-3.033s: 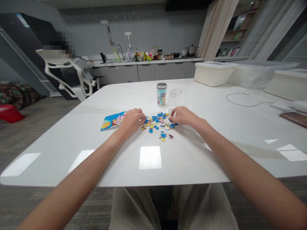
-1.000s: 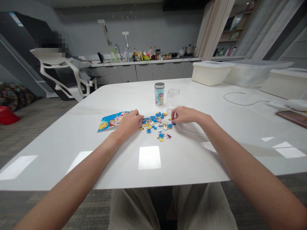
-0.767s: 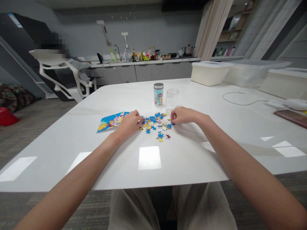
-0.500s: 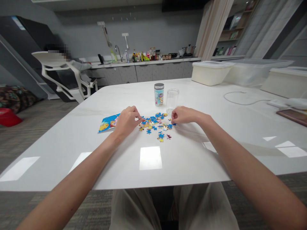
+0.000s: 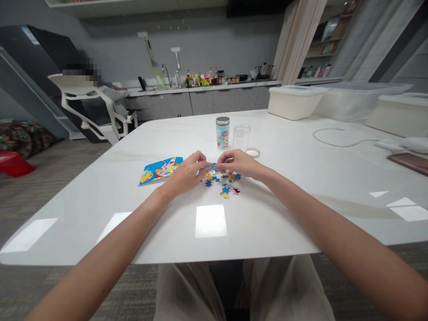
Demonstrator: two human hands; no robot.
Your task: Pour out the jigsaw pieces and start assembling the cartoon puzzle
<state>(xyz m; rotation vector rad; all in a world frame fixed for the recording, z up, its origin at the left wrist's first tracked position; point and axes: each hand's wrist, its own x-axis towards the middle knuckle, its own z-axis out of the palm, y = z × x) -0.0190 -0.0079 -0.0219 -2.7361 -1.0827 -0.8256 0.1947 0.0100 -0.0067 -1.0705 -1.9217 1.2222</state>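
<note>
Small blue and yellow jigsaw puzzle pieces (image 5: pixel 226 188) lie in a loose pile on the white table, partly covered by my hands. My left hand (image 5: pixel 190 171) is at the pile's left side, thumb and forefinger closed on a small puzzle piece. From the right, my right hand (image 5: pixel 240 163) pinches another piece over the pile, its fingertips close to the left ones. The pieces at the fingertips are mostly hidden. A colourful cartoon picture sheet (image 5: pixel 157 170) lies beside my left hand. Behind the pile stand a printed jar with a silver lid (image 5: pixel 222 133) and a clear jar (image 5: pixel 241 137).
A round lid (image 5: pixel 253 152) lies near the clear jar. White storage boxes (image 5: pixel 296 102), a clear bin (image 5: pixel 347 102), a cable (image 5: pixel 329 139) and a brown phone-like object (image 5: pixel 409 163) are at the right. A person sits in a white chair (image 5: pixel 85 102) beyond the table's left edge.
My right hand has moved left across the pile, close to my left hand, uncovering the round lid. My left hand has shifted slightly right and down, and more of the picture sheet shows.
</note>
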